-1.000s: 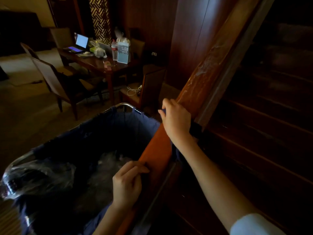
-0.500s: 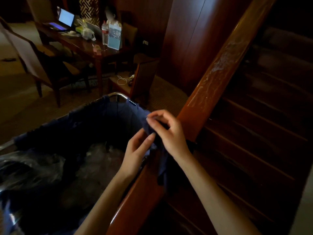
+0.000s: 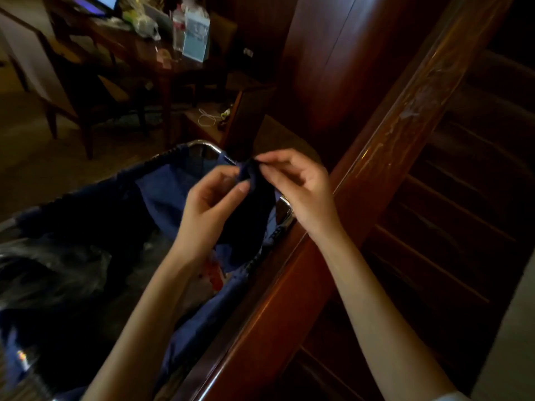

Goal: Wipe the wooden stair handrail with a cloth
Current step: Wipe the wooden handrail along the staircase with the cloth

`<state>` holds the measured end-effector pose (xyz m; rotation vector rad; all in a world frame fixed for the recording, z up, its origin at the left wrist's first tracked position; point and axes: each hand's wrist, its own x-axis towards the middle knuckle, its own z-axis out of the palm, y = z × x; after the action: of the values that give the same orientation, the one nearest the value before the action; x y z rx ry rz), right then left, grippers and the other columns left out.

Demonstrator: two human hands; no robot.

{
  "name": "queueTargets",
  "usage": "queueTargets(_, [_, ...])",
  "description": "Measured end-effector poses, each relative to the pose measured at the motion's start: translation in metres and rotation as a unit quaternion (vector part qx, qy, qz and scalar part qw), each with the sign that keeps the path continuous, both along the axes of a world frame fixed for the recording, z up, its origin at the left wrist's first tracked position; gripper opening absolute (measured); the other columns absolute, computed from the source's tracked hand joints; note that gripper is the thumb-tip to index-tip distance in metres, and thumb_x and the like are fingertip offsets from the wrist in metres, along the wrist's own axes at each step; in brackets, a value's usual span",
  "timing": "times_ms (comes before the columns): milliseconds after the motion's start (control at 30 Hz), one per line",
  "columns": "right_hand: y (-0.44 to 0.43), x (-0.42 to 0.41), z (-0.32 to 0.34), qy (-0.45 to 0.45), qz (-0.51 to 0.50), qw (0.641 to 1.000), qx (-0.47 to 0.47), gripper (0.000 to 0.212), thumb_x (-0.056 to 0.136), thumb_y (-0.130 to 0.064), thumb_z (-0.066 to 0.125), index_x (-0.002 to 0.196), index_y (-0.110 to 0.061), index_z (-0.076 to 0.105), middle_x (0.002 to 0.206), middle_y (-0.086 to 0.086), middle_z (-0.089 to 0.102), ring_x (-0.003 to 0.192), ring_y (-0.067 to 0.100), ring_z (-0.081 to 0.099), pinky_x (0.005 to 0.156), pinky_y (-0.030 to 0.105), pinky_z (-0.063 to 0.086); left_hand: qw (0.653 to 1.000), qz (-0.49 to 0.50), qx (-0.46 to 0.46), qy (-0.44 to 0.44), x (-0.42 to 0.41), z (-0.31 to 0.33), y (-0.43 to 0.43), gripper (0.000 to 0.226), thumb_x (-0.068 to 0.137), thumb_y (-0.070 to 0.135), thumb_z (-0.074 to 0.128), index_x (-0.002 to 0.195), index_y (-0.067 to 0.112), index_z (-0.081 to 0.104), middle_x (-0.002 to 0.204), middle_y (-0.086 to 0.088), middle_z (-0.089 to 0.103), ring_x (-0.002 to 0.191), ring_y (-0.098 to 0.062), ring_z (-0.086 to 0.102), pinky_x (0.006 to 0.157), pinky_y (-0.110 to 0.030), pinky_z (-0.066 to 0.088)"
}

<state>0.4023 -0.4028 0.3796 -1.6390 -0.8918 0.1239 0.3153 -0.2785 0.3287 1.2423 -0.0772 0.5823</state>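
Above the cart's corner nearest the stairs, the dark blue cloth [image 3: 254, 209] hangs in the air, clear of the wooden handrail [image 3: 385, 157]. The rail runs diagonally just to the cloth's right, from the bottom middle to the upper right.

The right hand [image 3: 301, 192] pinches the cloth's top edge between thumb and forefinger. The left hand [image 3: 214, 204], fingers curled, takes the fabric just below and to the left. Each grip is therefore closed on the cloth, and neither hand touches the rail. The hands appear to be refolding or turning the cloth before the next pass.

Pale smears [image 3: 417, 102] show on the rail's upper stretch, well above the hands, so that part probably remains to be wiped.

The open cart [image 3: 162, 183], lined in blue, stands directly beneath the cloth, with a crumpled plastic bag [image 3: 52, 270] at its left side.

Likely faults from here:
- The hold is by fingertips only, so a slip while regripping would drop the cloth into the cart among the rubbish.
- A cloth left bunched would meet the wood with a narrow face and pass over the smears.
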Motion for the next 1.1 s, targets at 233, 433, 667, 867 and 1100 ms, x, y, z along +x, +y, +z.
queueTargets(233, [-0.065, 0.007, -0.045, -0.22, -0.241, 0.931, -0.163, 0.012, 0.093, -0.016, 0.063, 0.1, -0.012, 0.071, 0.098, -0.01, 0.069, 0.096, 0.0, 0.061, 0.093, 0.032, 0.048, 0.978, 0.001, 0.01, 0.208, -0.01, -0.084, -0.039, 0.018, 0.088, 0.004, 0.067, 0.086, 0.02, 0.074, 0.083, 0.005, 0.076, 0.076, -0.006, 0.069, 0.073, -0.021, 0.054])
queueTargets(433, [-0.071, -0.003, -0.066, -0.308, -0.315, 0.88, -0.178, 0.011, 0.093, -0.012, 0.064, 0.1, -0.012, 0.072, 0.102, -0.007, 0.067, 0.102, 0.012, 0.059, 0.103, 0.046, 0.037, 0.967, -0.103, -0.038, 0.23, -0.016, -0.098, -0.062, 0.018, 0.084, 0.028, 0.069, 0.096, 0.016, 0.076, 0.091, 0.005, 0.076, 0.084, -0.008, 0.071, 0.071, -0.013, 0.052])
queueTargets(667, [-0.074, -0.003, -0.071, -0.34, -0.319, 0.87, -0.159, 0.012, 0.096, -0.011, 0.06, 0.1, -0.009, 0.071, 0.099, -0.005, 0.066, 0.098, 0.02, 0.063, 0.102, 0.037, 0.038, 0.96, -0.132, -0.021, 0.245, -0.04, -0.117, -0.049, 0.023, 0.076, 0.03, 0.07, 0.091, 0.015, 0.077, 0.095, 0.001, 0.076, 0.091, -0.014, 0.071, 0.081, -0.022, 0.054])
queueTargets(867, [-0.069, -0.012, -0.08, -0.425, -0.306, 0.829, -0.194, 0.016, 0.098, -0.018, 0.058, 0.099, -0.012, 0.073, 0.098, 0.0, 0.071, 0.101, 0.018, 0.061, 0.108, 0.035, 0.03, 0.963, -0.092, -0.085, 0.238, -0.113, -0.151, -0.055, 0.023, 0.085, 0.017, 0.065, 0.104, 0.024, 0.077, 0.119, 0.006, 0.07, 0.115, -0.012, 0.063, 0.094, -0.019, 0.049])
queueTargets(1100, [-0.07, -0.019, -0.086, -0.424, -0.287, 0.834, -0.206, 0.016, 0.098, -0.018, 0.057, 0.099, -0.012, 0.072, 0.097, 0.0, 0.071, 0.098, 0.016, 0.061, 0.111, 0.026, 0.022, 0.972, -0.133, -0.069, 0.18, -0.151, -0.165, -0.064, 0.033, 0.09, 0.018, 0.063, 0.121, 0.028, 0.068, 0.138, 0.007, 0.057, 0.136, -0.015, 0.045, 0.111, -0.024, 0.036])
